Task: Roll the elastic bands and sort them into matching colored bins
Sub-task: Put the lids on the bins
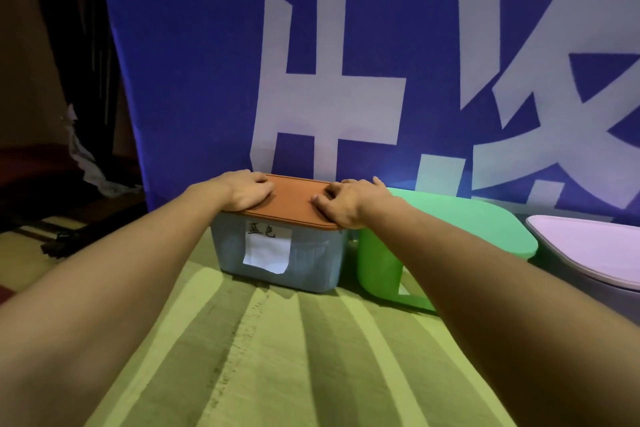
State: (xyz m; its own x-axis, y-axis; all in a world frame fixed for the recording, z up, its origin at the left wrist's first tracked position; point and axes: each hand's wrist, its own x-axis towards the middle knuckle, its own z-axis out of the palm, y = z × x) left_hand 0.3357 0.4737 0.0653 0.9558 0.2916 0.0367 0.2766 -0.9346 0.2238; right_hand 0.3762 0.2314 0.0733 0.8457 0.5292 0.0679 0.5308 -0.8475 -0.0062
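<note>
Both hands were on the orange lid (291, 201) of a translucent blue-grey bin (277, 253). The left hand (247, 192) lay over the lid's left end, fingers curled down onto its top, thumb at the near edge. The right hand (349, 203) lay on the lid's right end, fingers bent with the tips pressing the top surface and the palm at the right rim. Whether either grip actually clasped the lid edge or merely pressed on it could not be told. The lid sat closed on the bin.

The bin carried a white paper label (266, 250) with handwritten characters on its near face. It stood on a green striped cloth surface (294, 357). Just beside it to the right stood a green bin (381, 263) with a green lid (467, 222), and further right a pale bin with a lilac lid (588, 246). A blue banner (207, 62) with large white characters hung behind. No elastic bands were visible.
</note>
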